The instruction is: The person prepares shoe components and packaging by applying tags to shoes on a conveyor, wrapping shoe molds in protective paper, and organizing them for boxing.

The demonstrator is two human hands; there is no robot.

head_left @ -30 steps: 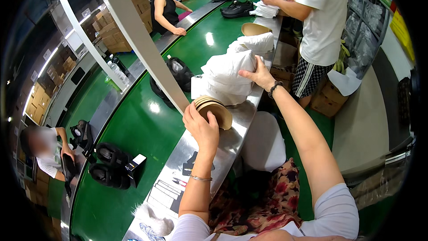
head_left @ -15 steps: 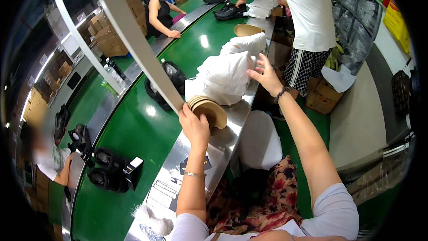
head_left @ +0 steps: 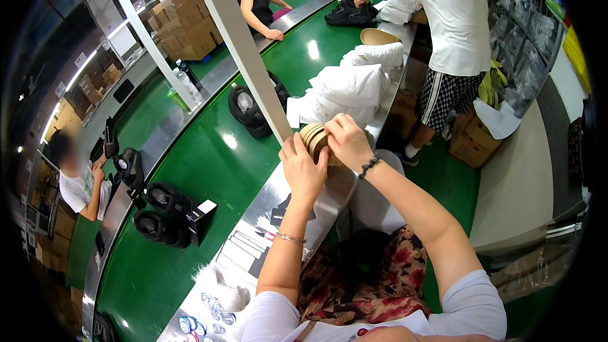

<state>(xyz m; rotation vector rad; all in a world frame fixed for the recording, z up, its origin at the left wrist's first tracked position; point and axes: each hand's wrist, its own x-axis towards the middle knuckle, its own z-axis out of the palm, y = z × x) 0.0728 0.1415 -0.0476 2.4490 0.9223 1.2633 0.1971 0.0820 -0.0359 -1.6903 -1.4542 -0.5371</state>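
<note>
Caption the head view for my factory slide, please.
Both hands, left hand and right hand, grip a tan paper roll beside a green conveyor belt.

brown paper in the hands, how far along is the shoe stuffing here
Done: black shoes sit on the green belt. In hand: left hand and right hand both grip a curled brown paper piece over the metal ledge. Left: a pile of white tissue waits just beyond.
</note>
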